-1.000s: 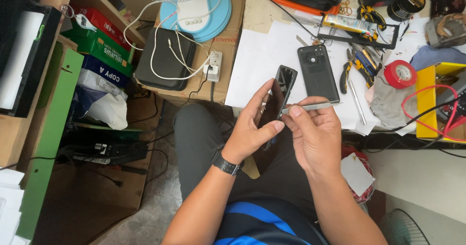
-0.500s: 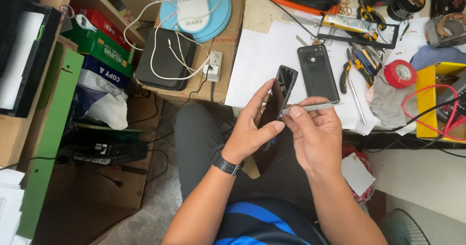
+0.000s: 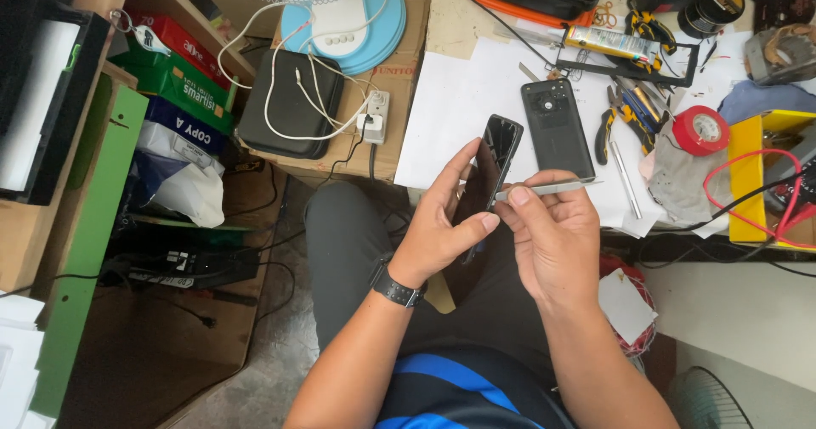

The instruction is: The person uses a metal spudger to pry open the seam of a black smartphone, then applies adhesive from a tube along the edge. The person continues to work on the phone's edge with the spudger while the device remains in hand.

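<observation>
Workbench (image 3: 510, 81) spans the top right, white paper sheet (image 3: 459, 115) laid on it. Blue fan base (image 3: 374, 34) sits top centre on cardboard, black pouch (image 3: 285, 123) beside it with a white cable over it. Second dark phone (image 3: 557, 132) lies camera side up on the paper; red tape roll (image 3: 699, 130) and pliers (image 3: 605, 132) to its right. Person seated, hands together over the lap. Left hand (image 3: 446, 225) clamped on a dark phone (image 3: 489, 174), held on edge, tilted. Right hand (image 3: 552, 242) pinches thin metal tweezers (image 3: 544, 189); tip touches the phone's edge.
</observation>
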